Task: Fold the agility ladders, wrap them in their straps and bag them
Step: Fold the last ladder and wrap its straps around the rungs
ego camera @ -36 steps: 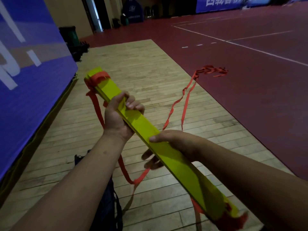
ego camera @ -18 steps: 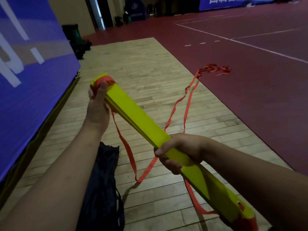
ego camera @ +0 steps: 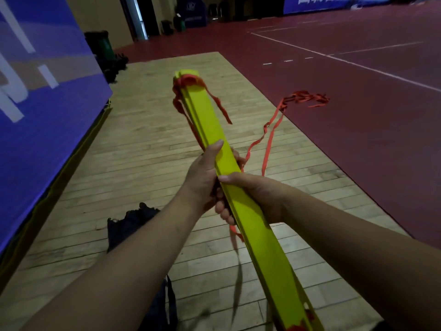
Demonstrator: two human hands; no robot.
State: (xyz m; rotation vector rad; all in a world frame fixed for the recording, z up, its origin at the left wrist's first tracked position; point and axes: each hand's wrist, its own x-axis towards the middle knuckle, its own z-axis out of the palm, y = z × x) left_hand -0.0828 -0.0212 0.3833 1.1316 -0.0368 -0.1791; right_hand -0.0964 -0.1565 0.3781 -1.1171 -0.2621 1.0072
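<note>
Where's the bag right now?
Head view, lower left of centre: the dark bag lies on the wooden floor, partly hidden by the left arm, between the blue banner and the yellow ladder bundle.

There was one bundle of yellow ladder rungs (ego camera: 207, 120), and two hands: the left hand (ego camera: 202, 177) and the right hand (ego camera: 260, 194). One tangle of orange strap (ego camera: 306, 97) fed two strands. One dark bag (ego camera: 126, 225), one green bin (ego camera: 99, 44).

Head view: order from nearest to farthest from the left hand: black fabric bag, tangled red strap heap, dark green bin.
1. Black fabric bag, below the left hand.
2. Tangled red strap heap, ahead right.
3. Dark green bin, far left.
</note>
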